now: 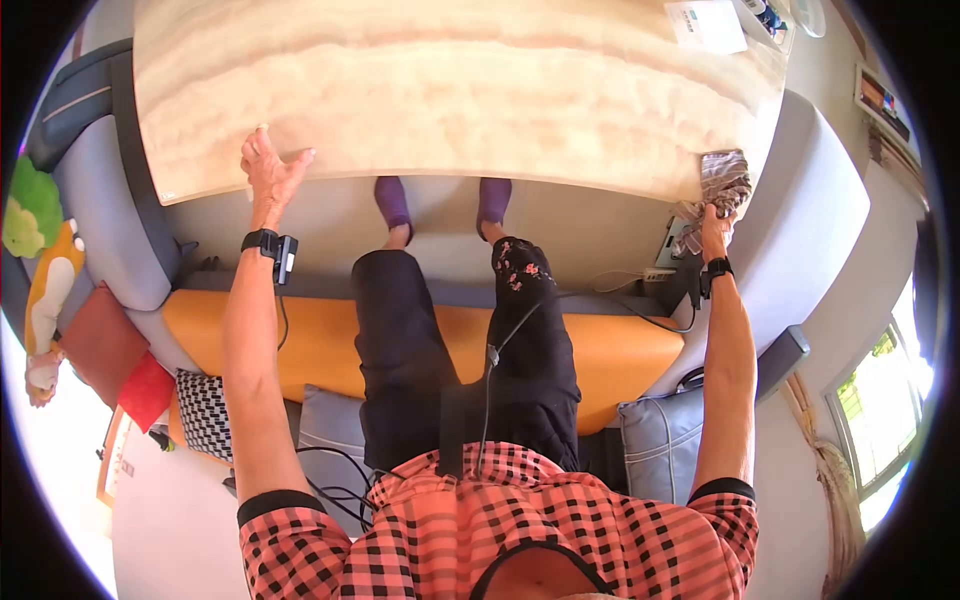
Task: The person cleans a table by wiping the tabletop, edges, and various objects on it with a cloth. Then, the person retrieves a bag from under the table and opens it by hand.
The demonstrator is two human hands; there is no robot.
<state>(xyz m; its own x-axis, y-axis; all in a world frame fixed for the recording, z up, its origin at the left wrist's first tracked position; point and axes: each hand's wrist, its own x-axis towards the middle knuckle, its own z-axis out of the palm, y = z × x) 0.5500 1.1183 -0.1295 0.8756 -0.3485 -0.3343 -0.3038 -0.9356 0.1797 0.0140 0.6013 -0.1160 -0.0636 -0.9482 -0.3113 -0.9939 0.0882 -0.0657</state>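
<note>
My left hand (272, 172) is at the near left edge of the pale, stone-patterned table (450, 100), fingers apart with nothing in them. Whether it touches the tabletop I cannot tell. At the near right corner, my right hand (717, 230) is closed around a bunched brown-and-white striped cloth (726, 182). Part of the cloth lies on the tabletop, and part hangs over the edge beside the hand. The fingers of that hand are partly hidden by the cloth.
A white paper (707, 26) and a container with small items (765, 18) sit at the far right of the table. Behind my legs is an orange-and-grey sofa (300, 325). Cables (515, 325) run across my lap. Cushions (660, 440) and plush toys (52, 275) lie around.
</note>
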